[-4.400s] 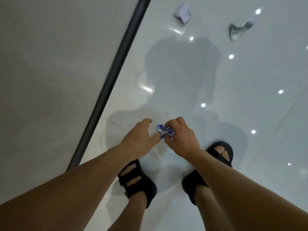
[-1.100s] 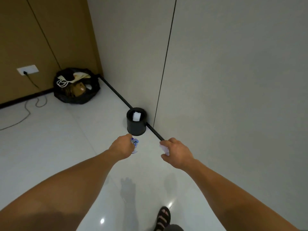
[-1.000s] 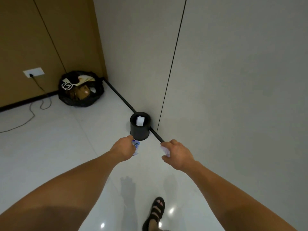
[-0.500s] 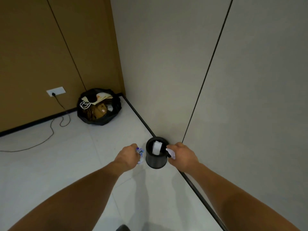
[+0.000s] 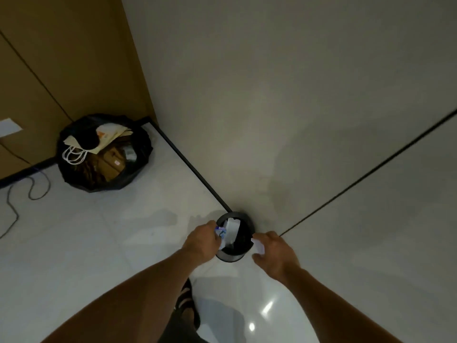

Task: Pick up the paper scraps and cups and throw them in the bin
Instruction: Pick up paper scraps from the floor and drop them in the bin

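A small black bin (image 5: 244, 217) stands on the white floor against the wall, with a white paper piece (image 5: 232, 230) sticking up inside it. My left hand (image 5: 201, 241) is at the bin's left rim and grips a blue-and-white paper scrap (image 5: 220, 234) over the opening. My right hand (image 5: 274, 253) is at the bin's right rim and pinches a white paper scrap (image 5: 257, 245) between thumb and fingers.
A black rubbish bag (image 5: 103, 154) full of cardboard and paper bags sits in the corner at the left. A cable (image 5: 14, 199) trails over the floor from a wall socket (image 5: 7, 126). My sandalled foot (image 5: 186, 302) is below the bin. The wall is close on the right.
I have come closer to the bin and look down into it. Both hands, each still with its scrap, have moved up to the bin's rim, the left one over the opening.
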Motion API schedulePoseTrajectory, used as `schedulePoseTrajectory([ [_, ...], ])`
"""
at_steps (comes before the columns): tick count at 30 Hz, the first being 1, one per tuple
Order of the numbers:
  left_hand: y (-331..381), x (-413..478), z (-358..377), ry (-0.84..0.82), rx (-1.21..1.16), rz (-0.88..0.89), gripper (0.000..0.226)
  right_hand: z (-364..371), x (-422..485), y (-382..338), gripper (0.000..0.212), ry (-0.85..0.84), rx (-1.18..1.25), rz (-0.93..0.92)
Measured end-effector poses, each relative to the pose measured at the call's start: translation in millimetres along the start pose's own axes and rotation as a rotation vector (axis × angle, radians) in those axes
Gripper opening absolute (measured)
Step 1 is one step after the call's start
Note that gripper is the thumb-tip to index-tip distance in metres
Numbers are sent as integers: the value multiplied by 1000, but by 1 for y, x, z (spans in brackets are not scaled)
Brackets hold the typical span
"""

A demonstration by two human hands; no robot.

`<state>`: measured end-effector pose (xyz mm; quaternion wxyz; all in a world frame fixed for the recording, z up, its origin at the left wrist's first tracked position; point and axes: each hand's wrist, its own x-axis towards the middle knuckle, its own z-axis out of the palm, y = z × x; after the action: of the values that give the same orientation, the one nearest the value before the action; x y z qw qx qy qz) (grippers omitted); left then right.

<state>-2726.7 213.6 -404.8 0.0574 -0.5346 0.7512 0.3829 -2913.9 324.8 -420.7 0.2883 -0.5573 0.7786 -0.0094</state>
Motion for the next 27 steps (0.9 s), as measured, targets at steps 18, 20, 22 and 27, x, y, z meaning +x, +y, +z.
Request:
schedulePoseTrajectory([
  [18,-131,312,211,-145,-31,-47,8,242,298,125,33,-128,57,108],
  [20,-144,333,236,-141,-44,-70,11,270,315,137,39,-132,65,143],
  [22,-155,348,254,-150,-41,-80,13,290,327,145,49,-118,66,174],
  [27,-170,354,263,-202,23,-127,46,302,330,156,58,-105,-21,176],
])
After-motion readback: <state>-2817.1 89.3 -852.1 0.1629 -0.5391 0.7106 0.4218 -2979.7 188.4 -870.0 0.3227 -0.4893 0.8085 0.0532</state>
